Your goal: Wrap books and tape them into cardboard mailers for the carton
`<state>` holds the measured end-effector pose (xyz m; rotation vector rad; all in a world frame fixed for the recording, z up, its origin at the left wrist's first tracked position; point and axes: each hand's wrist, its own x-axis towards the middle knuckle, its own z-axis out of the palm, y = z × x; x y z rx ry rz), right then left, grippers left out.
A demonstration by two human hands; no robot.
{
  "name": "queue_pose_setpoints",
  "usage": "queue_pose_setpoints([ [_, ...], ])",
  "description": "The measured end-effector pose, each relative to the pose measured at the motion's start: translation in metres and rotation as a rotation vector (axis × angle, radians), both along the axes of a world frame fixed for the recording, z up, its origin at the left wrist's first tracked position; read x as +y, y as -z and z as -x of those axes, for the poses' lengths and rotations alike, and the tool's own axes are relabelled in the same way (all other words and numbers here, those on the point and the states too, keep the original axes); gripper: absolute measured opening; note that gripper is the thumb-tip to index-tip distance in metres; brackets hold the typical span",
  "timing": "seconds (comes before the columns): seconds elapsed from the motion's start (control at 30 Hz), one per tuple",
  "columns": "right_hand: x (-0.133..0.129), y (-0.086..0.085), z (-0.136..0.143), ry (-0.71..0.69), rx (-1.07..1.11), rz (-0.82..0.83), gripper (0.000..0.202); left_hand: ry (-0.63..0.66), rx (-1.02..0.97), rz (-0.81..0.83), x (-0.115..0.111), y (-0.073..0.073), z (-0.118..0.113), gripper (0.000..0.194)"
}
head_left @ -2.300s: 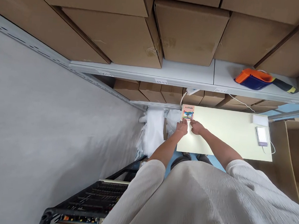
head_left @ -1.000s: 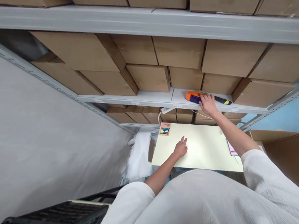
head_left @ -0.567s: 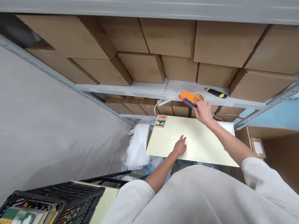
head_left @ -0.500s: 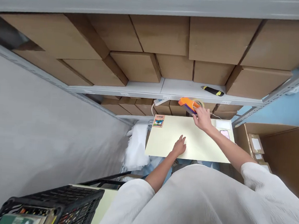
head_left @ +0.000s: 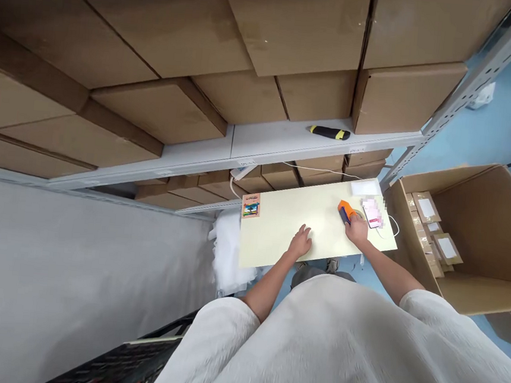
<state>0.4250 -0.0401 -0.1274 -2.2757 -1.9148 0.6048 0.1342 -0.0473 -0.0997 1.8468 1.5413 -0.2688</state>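
Observation:
My right hand [head_left: 357,230] is wrapped round an orange and dark purple tape dispenser [head_left: 347,209], low over the right part of the pale tabletop [head_left: 273,241]. A phone [head_left: 372,213] lies just beyond that hand, partly blurred out. Near the table's front edge my left hand [head_left: 300,242] is open, its fingers stretched forward, holding nothing. At the table's far left corner lies a small book or card [head_left: 251,205] with a colourful picture on its cover.
A shelf with cardboard boxes [head_left: 306,26] rises behind the table, and a black and yellow cutter [head_left: 329,132] lies on it. To the right stands a big open carton [head_left: 497,236] with several labelled packets inside. White wrapping [head_left: 227,254] hangs at the left.
My right hand has brought the tape dispenser down and nearer to me, beside the phone. My view has turned to the right. The left hand stays near the front edge.

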Motion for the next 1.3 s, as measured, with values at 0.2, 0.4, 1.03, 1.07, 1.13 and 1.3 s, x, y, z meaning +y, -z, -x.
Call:
queue_pose_setpoints([
  [0.2,0.004,0.008,-0.003,0.07,-0.029,0.032,0.042,-0.038,-0.098,0.006,0.003,0.012,0.004,0.06],
  [0.4,-0.001,0.008,-0.002,0.075,-0.041,0.152,0.035,-0.094,-0.162,-0.019,0.009,0.013,0.013,0.058],
  [1.03,0.043,-0.033,0.072,-0.399,-0.002,-0.108,0.036,-0.422,-0.25,-0.209,-0.02,0.009,0.062,0.056],
  [1.07,0.044,-0.035,0.085,-0.436,0.004,-0.102,0.036,-0.459,-0.248,-0.217,-0.026,0.009,0.071,0.056],
  [1.13,0.046,-0.038,0.113,-0.503,0.012,-0.09,0.035,-0.533,-0.239,-0.225,-0.04,0.01,0.091,0.055],
  [1.3,0.041,-0.04,0.189,-0.689,0.015,-0.077,0.035,-0.67,-0.218,-0.254,-0.082,0.012,0.149,0.057],
])
